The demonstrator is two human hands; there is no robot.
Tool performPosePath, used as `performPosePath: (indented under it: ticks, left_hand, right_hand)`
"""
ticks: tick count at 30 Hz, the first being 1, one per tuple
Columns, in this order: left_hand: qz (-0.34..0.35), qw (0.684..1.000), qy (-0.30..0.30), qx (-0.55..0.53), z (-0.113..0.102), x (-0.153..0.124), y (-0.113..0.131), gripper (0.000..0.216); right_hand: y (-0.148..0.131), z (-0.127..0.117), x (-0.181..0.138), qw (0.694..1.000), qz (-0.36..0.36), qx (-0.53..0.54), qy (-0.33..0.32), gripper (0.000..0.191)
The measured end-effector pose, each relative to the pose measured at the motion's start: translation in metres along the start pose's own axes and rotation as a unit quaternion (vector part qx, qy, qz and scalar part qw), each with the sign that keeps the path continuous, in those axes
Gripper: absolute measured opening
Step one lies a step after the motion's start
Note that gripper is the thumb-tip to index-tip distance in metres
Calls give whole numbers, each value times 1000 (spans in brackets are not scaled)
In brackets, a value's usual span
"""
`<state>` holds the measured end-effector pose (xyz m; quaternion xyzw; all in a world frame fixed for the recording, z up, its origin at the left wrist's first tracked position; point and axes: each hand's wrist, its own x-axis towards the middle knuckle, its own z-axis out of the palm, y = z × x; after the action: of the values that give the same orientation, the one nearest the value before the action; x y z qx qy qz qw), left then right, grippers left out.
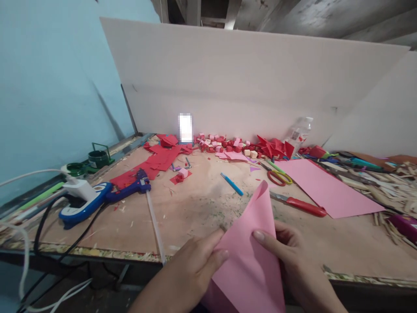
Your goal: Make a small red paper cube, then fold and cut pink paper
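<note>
The left hand (195,267) and right hand (291,256) hold a curled pink sheet (244,261), fingers pinching its sides; it seems light, flexible, easily creased, best gripped near the edges.

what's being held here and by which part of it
A bent pink sheet: the left hand grips its left edge, the right hand its right edge.

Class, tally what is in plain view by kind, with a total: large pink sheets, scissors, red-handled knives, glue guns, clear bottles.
Large pink sheets: 2 (one in the hands, one on the table)
Scissors: 1
Red-handled knife: 1
Glue gun: 1
Clear bottle: 1
Total: 6
</note>
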<state>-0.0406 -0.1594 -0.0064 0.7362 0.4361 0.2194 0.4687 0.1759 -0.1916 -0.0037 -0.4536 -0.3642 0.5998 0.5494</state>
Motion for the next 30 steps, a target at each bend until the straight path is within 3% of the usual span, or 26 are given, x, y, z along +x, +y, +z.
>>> performPosePath:
  ticks: [6,19,26,30]
  left_hand:
    - [28,1000,6,7,0,4,10,35]
    - [-28,1000,-7,11,2,0,4,46]
    - [8,999,-29,21,0,6,11,32]
    - [19,998,25,48,5,4,7,36]
  right_hand:
    - [5,4,1,998,-9,-15,55,39]
    - [11,2,-2,992,-29,-70,97,47]
    - [19,0,-2,991,-41,-87,92,46]
    - [15,6,-5,991,-74,-82,78,42]
